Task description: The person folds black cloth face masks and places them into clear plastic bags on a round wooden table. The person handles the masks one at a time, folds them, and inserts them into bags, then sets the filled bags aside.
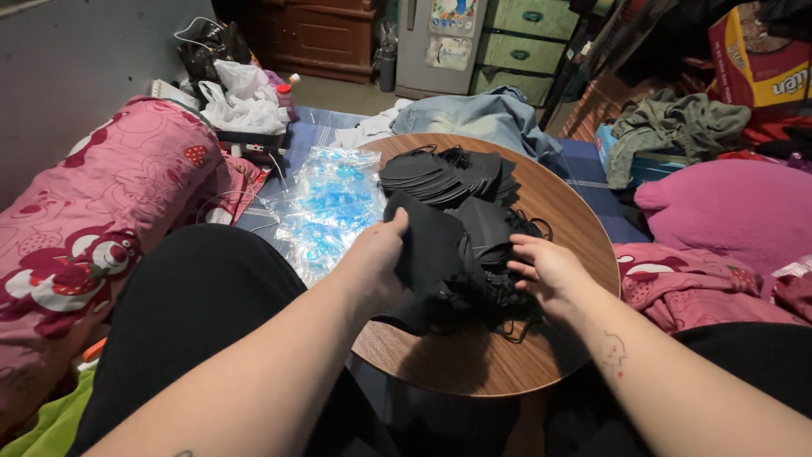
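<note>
Black masks [461, 245], floppy pile w/ ear loops.

A black face mask [427, 245] is gripped by the left hand [376, 258] above a round wooden table [474, 360]. The loose heap of black masks [486, 254] is touched by the right hand [545, 271], fingers spread. A fanned stack of masks [444, 173] is seen behind; clear plastic bags [330, 207] are spread beside the table.
</note>
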